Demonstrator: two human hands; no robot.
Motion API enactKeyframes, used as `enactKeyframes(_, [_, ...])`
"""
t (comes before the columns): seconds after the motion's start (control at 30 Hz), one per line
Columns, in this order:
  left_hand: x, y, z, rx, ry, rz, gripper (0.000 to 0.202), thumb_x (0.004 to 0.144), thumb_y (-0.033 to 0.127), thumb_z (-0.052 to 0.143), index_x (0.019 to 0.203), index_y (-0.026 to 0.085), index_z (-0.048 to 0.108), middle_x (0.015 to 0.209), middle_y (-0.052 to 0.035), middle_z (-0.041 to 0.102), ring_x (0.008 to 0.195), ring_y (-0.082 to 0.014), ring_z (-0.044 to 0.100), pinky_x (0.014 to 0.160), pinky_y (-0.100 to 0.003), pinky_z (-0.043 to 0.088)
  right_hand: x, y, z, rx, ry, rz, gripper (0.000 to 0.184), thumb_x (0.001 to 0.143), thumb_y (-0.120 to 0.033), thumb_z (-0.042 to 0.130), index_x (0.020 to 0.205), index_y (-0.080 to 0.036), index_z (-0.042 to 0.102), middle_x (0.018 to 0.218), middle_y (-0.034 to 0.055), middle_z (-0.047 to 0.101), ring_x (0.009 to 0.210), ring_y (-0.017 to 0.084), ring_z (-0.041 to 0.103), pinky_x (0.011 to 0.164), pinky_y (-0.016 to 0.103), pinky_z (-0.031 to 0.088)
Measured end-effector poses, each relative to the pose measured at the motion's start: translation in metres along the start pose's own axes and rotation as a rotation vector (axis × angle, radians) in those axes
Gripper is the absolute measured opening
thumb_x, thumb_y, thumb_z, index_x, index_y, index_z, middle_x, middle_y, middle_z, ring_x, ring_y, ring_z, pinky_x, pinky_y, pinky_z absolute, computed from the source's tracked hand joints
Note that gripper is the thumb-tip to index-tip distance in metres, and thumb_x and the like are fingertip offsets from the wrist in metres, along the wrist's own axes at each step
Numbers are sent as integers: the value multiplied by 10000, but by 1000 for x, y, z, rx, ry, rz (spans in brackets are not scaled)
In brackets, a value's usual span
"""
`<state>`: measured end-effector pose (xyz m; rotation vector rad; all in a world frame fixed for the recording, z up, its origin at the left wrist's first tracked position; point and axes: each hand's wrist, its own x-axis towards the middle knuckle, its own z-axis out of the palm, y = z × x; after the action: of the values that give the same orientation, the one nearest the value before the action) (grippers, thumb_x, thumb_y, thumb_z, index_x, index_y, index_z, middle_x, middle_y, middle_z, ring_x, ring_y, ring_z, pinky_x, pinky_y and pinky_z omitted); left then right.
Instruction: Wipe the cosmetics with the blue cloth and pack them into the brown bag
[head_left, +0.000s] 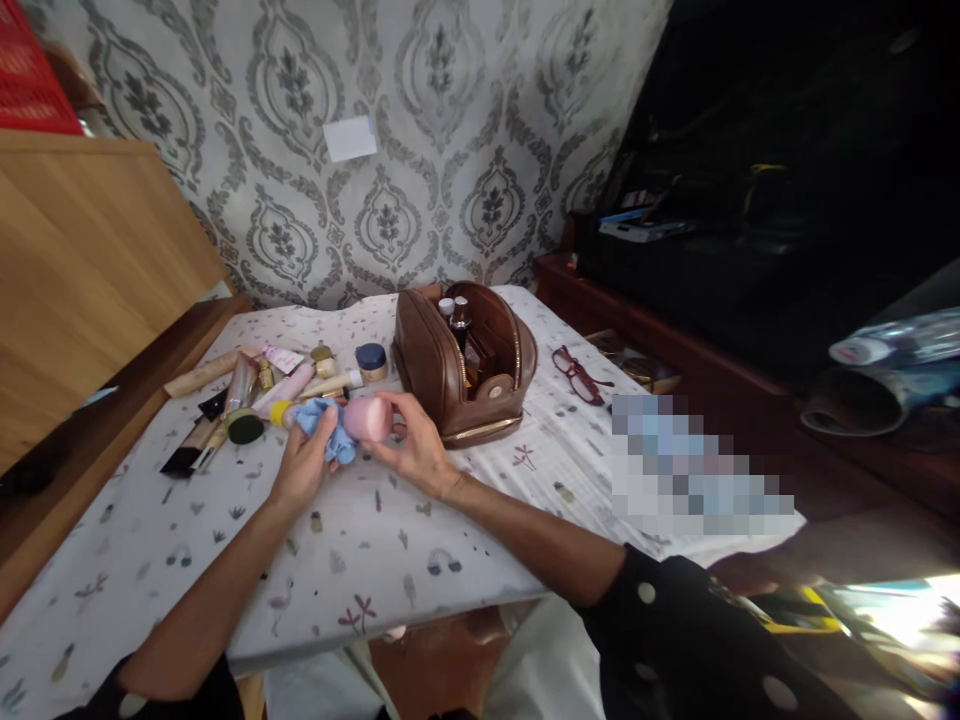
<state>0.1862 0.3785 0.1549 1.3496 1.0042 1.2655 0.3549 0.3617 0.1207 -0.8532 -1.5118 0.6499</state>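
My left hand (304, 465) is closed round a crumpled light-blue cloth (341, 446). My right hand (416, 445) grips a pink rounded cosmetic container (366, 418) by its pale end, and the cloth touches its other side. Just behind my right hand stands a brown toiletry bag (427, 360), unzipped, with small bottles (459, 312) inside. Left of the cloth lie several cosmetics, among them a navy-lidded jar (371, 362), a pink tube (289, 385), a dark round lid (245, 427) and a brush with dark bristles (180, 460). A yellow cap (280, 413) shows beside the cloth.
A white patterned cloth covers the table (360, 550). Reading glasses (580, 376) lie right of the bag, near a blurred-out patch (697, 470). Wooden furniture (97, 240) borders the left side, a papered wall (450, 150) the back. A plastic bottle (900, 338) is far right.
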Motion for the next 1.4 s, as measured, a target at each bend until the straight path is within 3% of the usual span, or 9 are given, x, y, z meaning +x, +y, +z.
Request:
enactKeyframes(0.1, [-1, 4, -5, 257, -20, 292, 483, 875, 683, 576, 897, 204, 635, 797, -30, 630, 731, -162, 600, 733, -290, 543, 1, 1, 2, 73, 0, 142, 586, 704, -380, 790, 1206, -210, 539, 1226, 93, 594, 1091, 225, 594, 825, 341, 583])
enactKeyframes(0.17, [-5, 6, -6, 436, -66, 427, 433, 937, 600, 523, 1034, 203, 664, 1056, -93, 656, 1035, -226, 615, 990, -369, 485, 2, 0, 3, 100, -10, 236, 580, 676, -402, 808, 1158, -204, 550, 1151, 71, 620, 1041, 208, 612, 818, 328, 581])
enactKeyframes(0.27, [-12, 10, -4, 578, -141, 505, 394, 954, 444, 539, 1257, 205, 620, 1275, -125, 587, 1255, -264, 526, 1128, -422, 377, 3, -6, 2, 126, -13, 333, 543, 661, -431, 820, 1078, -188, 571, 989, 31, 643, 934, 179, 631, 840, 325, 565])
enactKeyframes(0.47, [-11, 21, -2, 342, -184, 277, 359, 888, 500, 622, 1033, 187, 721, 1039, -86, 701, 1092, -268, 616, 1014, -346, 459, 1, -30, -12, 370, -208, 452, 541, 621, -502, 858, 978, -185, 604, 832, 0, 650, 752, 166, 651, 690, 304, 572])
enactKeyframes(0.63, [-2, 31, 10, 251, -182, 204, 384, 891, 535, 599, 913, 173, 725, 825, -50, 695, 844, -231, 629, 823, -312, 511, 9, -73, -46, 324, -242, 273, 559, 638, -503, 865, 1024, -193, 606, 943, 24, 681, 859, 171, 675, 848, 349, 569])
enactKeyframes(0.8, [-8, 50, 55, 560, -498, 344, 454, 937, 391, 535, 1333, 184, 612, 770, -18, 664, 757, -206, 624, 795, -293, 483, 40, -102, -93, 119, 35, 151, 606, 720, -614, 767, 1109, -200, 557, 1066, 71, 680, 974, 208, 669, 862, 363, 568])
enactKeyframes(1.0, [-13, 54, 111, 1022, -647, 415, 718, 922, 335, 518, 1569, 139, 275, 787, -41, 687, 696, -234, 647, 665, -278, 435, 77, -85, -135, -316, 158, 205, 520, 788, -464, 720, 1138, -132, 527, 1053, 115, 673, 959, 226, 660, 818, 354, 551])
enactKeyframes(1.2, [-16, 42, 109, 1119, -718, 408, 573, 939, 278, 476, 1504, 219, 402, 815, -48, 701, 743, -248, 668, 663, -284, 438, 87, -100, -154, -1052, -182, 195, 482, 822, -288, 711, 1200, -43, 536, 1136, 198, 662, 1032, 299, 641, 868, 378, 498])
enactKeyframes(1.4, [-20, 25, 105, 1095, -686, 396, 612, 924, 267, 506, 1524, 256, 380, 855, -56, 709, 774, -255, 677, 703, -305, 469, 103, -121, -150, -1337, -527, 258, 369, 788, -290, 728, 1056, -42, 671, 1041, 213, 702, 1004, 347, 673, 814, 370, 521])
